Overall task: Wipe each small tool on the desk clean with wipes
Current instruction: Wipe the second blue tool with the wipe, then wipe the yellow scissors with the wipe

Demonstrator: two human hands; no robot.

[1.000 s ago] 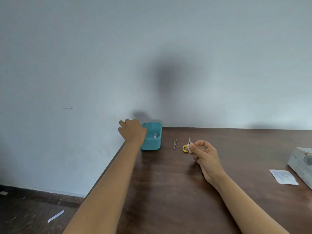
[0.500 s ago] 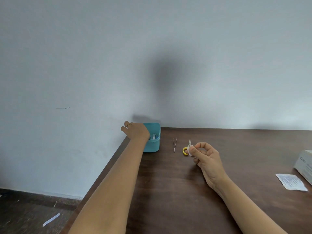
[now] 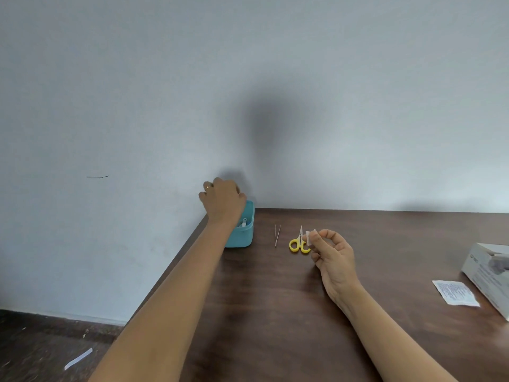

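Observation:
A small teal box (image 3: 245,235) stands at the desk's far left corner with a metal tool (image 3: 244,222) sticking up inside it. My left hand (image 3: 223,199) hovers over the box's left side, back to the camera and fingers curled down out of sight. Thin tweezers (image 3: 277,235) and small yellow-handled scissors (image 3: 298,243) lie on the desk to the right of the box. My right hand (image 3: 334,257) is raised just right of the scissors and pinches a small folded white wipe (image 3: 309,237) between thumb and fingertips.
The dark wooden desk (image 3: 275,312) ends at the wall behind and drops off on the left to the floor. A white carton of wipes (image 3: 490,274) sits at the right edge, with a torn wipe sachet (image 3: 455,293) lying beside it.
My left hand dipped toward the teal box, then lifted a little above it. My right hand has held the wipe almost still by the scissors.

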